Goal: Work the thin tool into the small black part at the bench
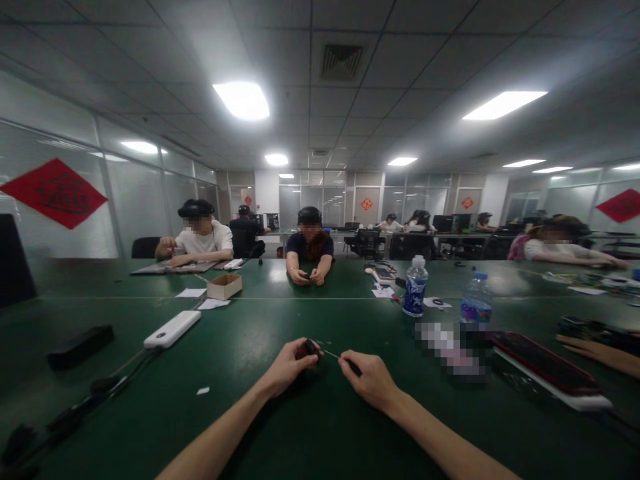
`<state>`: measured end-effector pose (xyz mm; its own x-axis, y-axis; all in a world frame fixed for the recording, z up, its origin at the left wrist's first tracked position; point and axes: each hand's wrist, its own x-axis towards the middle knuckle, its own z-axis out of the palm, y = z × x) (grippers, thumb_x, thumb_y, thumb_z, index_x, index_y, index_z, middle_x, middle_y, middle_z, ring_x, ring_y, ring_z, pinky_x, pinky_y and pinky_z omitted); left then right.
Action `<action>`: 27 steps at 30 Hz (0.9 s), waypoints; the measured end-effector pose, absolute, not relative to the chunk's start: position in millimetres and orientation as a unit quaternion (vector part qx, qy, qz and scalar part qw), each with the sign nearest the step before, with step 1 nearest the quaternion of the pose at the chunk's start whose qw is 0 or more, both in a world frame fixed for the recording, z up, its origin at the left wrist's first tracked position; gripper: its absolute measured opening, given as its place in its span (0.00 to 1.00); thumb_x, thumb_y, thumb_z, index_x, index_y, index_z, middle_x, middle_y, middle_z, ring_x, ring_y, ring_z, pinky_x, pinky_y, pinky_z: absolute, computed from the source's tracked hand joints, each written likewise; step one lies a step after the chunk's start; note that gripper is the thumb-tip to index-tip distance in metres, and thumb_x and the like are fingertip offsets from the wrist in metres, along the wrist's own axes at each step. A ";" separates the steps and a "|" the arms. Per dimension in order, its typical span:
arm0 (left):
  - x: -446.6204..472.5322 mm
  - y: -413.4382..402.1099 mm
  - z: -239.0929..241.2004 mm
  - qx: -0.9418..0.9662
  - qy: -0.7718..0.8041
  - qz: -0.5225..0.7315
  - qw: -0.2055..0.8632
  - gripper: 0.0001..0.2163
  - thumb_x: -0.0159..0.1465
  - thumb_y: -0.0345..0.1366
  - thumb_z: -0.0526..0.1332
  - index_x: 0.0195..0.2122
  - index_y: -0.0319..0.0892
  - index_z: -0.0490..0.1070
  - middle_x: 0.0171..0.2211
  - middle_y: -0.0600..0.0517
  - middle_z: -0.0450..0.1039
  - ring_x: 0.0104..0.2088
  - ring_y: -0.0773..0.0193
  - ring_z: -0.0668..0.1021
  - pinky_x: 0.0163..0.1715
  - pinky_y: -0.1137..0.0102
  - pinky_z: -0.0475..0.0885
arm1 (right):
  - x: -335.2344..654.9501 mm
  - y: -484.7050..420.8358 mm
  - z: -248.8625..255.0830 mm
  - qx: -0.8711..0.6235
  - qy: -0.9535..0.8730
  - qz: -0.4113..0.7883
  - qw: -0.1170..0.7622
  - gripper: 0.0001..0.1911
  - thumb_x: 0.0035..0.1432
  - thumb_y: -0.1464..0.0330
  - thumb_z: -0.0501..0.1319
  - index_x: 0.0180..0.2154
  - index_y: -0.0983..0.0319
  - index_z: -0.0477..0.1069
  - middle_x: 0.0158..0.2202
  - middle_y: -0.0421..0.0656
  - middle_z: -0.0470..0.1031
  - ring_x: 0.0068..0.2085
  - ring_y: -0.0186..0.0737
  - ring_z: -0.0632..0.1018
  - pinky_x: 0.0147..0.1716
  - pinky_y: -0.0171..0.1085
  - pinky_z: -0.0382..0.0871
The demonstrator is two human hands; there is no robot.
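Observation:
My left hand is closed around a small black object above the green table; its exact kind is too small to make out. In my right hand, closed, is a slim screwdriver with a thin metal shaft and what looks like a dark handle, mostly hidden by the fingers. The shaft points left at the black object, and its tip is at or very near it; I cannot tell whether they touch.
A white power bank, a black case and cables lie left, with an open cardboard box beyond. Two bottles and a phone-like device are right. A co-worker's hand rests far right; another person sits opposite.

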<state>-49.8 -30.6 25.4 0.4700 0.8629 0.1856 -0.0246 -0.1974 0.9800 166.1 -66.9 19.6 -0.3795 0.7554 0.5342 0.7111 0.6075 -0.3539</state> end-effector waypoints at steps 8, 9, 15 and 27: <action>-50.8 -25.4 16.4 0.634 0.305 0.425 0.569 0.15 0.53 0.35 0.66 0.40 0.37 0.70 0.40 0.46 0.73 0.37 0.63 0.73 0.37 0.69 0.69 | 171.7 -68.3 23.4 -0.450 -0.861 0.002 0.239 0.16 0.64 0.64 0.48 0.38 0.61 0.72 0.31 0.42 0.75 0.30 0.35 0.74 0.31 0.31 0.63; -50.7 -25.5 16.6 0.637 0.306 0.424 0.567 0.14 0.53 0.35 0.66 0.40 0.37 0.70 0.40 0.47 0.73 0.37 0.63 0.73 0.37 0.69 0.69 | 170.6 -69.1 24.3 -0.452 -0.861 0.000 0.234 0.16 0.64 0.64 0.48 0.38 0.61 0.72 0.30 0.42 0.75 0.30 0.35 0.74 0.31 0.31 0.63; -49.8 -29.2 21.6 0.661 0.303 0.411 0.550 0.12 0.54 0.34 0.65 0.39 0.37 0.71 0.39 0.47 0.73 0.38 0.62 0.73 0.39 0.67 0.68 | 168.7 -69.7 25.8 -0.465 -0.855 -0.012 0.229 0.15 0.64 0.65 0.48 0.38 0.61 0.72 0.30 0.42 0.75 0.29 0.34 0.74 0.29 0.31 0.62; -52.2 -34.9 30.3 0.731 0.336 0.354 0.477 0.10 0.57 0.35 0.62 0.39 0.39 0.71 0.37 0.50 0.73 0.39 0.61 0.74 0.42 0.67 0.68 | 170.0 -72.9 29.8 -0.460 -0.867 -0.024 0.193 0.14 0.64 0.64 0.50 0.37 0.62 0.72 0.29 0.41 0.75 0.28 0.33 0.74 0.28 0.30 0.62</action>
